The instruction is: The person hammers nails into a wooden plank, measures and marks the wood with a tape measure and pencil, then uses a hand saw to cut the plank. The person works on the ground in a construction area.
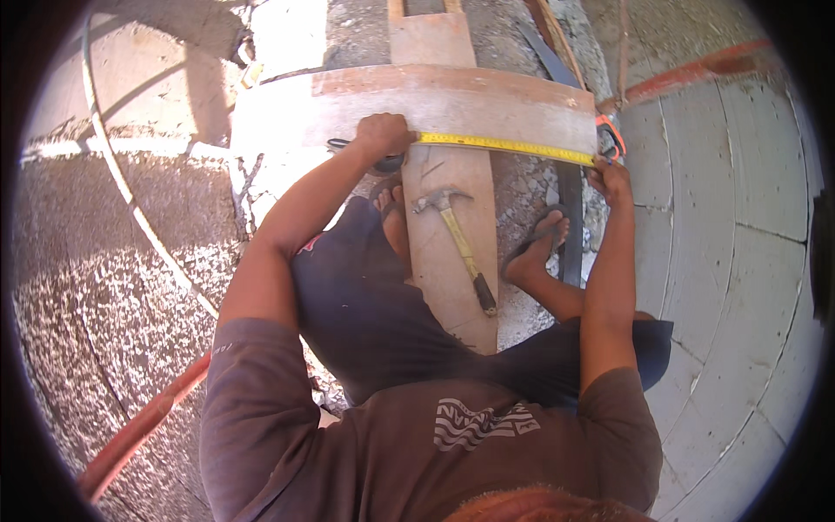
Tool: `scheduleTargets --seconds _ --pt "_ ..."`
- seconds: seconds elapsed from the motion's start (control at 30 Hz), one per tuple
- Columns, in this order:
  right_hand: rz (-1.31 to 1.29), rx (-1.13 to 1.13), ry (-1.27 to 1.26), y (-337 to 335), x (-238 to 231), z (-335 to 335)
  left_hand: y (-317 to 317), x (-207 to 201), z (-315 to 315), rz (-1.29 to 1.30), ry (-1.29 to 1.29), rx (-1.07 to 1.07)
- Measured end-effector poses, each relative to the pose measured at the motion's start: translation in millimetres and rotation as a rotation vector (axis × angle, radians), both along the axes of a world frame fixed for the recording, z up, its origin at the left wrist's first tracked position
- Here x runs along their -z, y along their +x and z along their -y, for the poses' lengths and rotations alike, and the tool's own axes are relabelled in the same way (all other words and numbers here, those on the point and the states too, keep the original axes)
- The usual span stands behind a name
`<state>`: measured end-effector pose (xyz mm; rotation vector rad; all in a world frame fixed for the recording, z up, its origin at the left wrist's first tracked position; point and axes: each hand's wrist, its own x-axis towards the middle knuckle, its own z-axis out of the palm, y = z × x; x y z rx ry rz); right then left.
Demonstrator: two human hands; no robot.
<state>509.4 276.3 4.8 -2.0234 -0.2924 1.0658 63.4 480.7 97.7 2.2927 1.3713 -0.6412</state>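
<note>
A yellow tape measure point(504, 146) is stretched along the near edge of a pale wooden board point(452, 100) that lies crosswise ahead of me. My left hand point(384, 137) is closed around the dark case end of the tape, over the board's near edge. At the board's right end, my right hand point(611, 180) pinches the other end of the tape; its fingertips are too small to make out clearly. Between my feet a claw hammer point(456, 244) with a yellow and black handle rests on a long plank point(448, 304).
An orange and black handle point(612, 137), seemingly a saw's, pokes out by the board's right end, with a grey blade point(548, 56) beyond. Grey block wall point(713, 217) rises on the right. At left are a pale hose point(130, 196) and a red pipe point(148, 424). Rubble surrounds the plank.
</note>
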Motion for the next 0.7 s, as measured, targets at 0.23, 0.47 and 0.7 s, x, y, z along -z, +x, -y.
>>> scheduleTargets --seconds 0.23,0.47,0.7 --pt "-0.011 -0.010 0.006 0.5 -5.1 7.6 2.9 3.5 -4.8 -0.053 -0.005 -0.012" --pt "1.135 -0.141 0.083 -56.7 -70.1 -27.7 0.4 7.8 -5.3 -0.055 -0.050 -0.049" --pt "0.701 -0.412 0.702 -155.2 -97.5 -95.4 -2.0 13.0 -4.7 -0.028 -0.003 -0.029"
